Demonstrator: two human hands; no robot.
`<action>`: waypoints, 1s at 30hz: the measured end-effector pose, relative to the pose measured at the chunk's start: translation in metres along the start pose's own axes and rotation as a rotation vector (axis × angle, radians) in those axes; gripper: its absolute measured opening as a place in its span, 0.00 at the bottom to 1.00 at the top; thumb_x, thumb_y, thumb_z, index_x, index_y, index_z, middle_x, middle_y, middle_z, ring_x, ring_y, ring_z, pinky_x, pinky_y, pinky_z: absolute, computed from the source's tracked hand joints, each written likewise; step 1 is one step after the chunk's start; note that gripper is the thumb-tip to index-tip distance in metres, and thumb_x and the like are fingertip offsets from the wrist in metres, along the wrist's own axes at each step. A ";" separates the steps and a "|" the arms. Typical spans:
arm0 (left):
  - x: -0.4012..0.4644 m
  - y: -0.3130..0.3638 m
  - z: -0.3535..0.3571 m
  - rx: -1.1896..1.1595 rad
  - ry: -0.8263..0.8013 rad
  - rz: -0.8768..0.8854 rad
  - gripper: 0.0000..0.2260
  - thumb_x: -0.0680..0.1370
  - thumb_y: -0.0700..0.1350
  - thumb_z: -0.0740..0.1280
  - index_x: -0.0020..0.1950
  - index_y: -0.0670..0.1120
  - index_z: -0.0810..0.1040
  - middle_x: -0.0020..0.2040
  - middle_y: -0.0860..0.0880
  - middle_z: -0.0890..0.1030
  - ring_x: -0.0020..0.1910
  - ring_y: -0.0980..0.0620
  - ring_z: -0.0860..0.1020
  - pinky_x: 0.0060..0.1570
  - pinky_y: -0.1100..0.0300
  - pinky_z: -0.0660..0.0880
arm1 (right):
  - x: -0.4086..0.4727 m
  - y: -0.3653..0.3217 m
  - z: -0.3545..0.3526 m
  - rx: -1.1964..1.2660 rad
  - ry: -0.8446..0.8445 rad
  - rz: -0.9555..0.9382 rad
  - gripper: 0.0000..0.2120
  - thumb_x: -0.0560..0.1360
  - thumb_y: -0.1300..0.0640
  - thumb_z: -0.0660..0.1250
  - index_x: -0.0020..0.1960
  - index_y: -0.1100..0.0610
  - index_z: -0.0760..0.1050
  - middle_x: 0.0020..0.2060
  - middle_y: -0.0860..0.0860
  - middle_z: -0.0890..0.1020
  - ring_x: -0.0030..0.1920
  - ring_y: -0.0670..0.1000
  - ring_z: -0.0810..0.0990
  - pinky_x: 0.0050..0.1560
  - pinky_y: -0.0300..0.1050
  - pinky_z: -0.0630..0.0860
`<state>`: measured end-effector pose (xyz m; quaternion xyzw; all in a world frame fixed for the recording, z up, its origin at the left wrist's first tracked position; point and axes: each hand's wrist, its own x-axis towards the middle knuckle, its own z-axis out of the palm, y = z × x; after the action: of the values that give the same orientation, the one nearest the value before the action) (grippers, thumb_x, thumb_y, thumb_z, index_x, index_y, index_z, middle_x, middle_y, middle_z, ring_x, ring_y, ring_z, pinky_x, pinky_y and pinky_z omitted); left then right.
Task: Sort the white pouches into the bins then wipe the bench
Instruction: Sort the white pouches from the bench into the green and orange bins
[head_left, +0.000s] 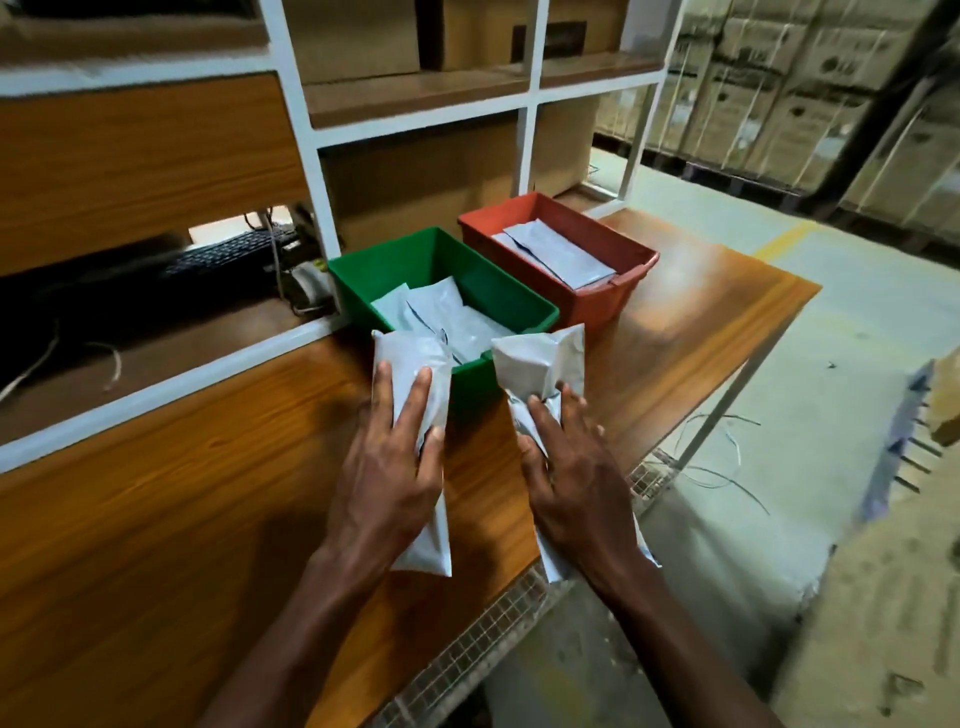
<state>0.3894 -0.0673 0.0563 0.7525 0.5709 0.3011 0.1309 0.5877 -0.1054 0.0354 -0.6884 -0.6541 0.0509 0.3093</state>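
Two hand-held white pouches (422, 364) (540, 364), two bins: green (441, 249), red (613, 249).

left hand (387, 467) holds pouch (415, 358) | right hand (571, 483) holds second pouch (535, 364)

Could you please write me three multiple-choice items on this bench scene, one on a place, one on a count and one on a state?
1. Where does the green bin stand relative to the red bin?
A. To its left, nearer the person
B. On top of it
C. On the floor

2. How many pouches does the person hold?
A. None
B. One
C. Two

3. What is the state of the red bin?
A. Upside down
B. Upright, with pouches inside
C. Upright, empty

Answers:
1 A: the bins sit side by side on the bench.
2 C: the left hand and the right hand each hold one white pouch.
3 B: white pouches lie in it.
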 end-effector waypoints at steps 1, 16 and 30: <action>0.012 0.002 0.004 -0.003 0.014 0.000 0.26 0.83 0.57 0.54 0.80 0.62 0.49 0.81 0.53 0.41 0.79 0.46 0.56 0.71 0.44 0.64 | 0.016 0.005 0.002 -0.002 0.003 -0.025 0.23 0.83 0.43 0.53 0.77 0.47 0.65 0.79 0.53 0.61 0.79 0.55 0.58 0.75 0.58 0.64; 0.156 0.037 0.025 0.045 0.260 -0.227 0.25 0.83 0.56 0.55 0.79 0.63 0.51 0.81 0.58 0.41 0.80 0.52 0.50 0.74 0.49 0.61 | 0.243 0.028 0.020 0.074 -0.212 -0.336 0.24 0.84 0.43 0.51 0.78 0.47 0.62 0.80 0.54 0.58 0.80 0.56 0.55 0.76 0.56 0.57; 0.148 0.050 0.014 0.110 0.383 -0.464 0.26 0.82 0.55 0.57 0.77 0.67 0.53 0.81 0.60 0.44 0.79 0.55 0.51 0.70 0.51 0.66 | 0.324 0.011 0.144 -0.166 -0.616 -0.316 0.28 0.84 0.44 0.48 0.79 0.56 0.56 0.80 0.61 0.53 0.79 0.63 0.54 0.76 0.61 0.54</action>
<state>0.4614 0.0579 0.1168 0.5376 0.7572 0.3682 0.0451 0.5738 0.2485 0.0230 -0.5537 -0.8171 0.1543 0.0444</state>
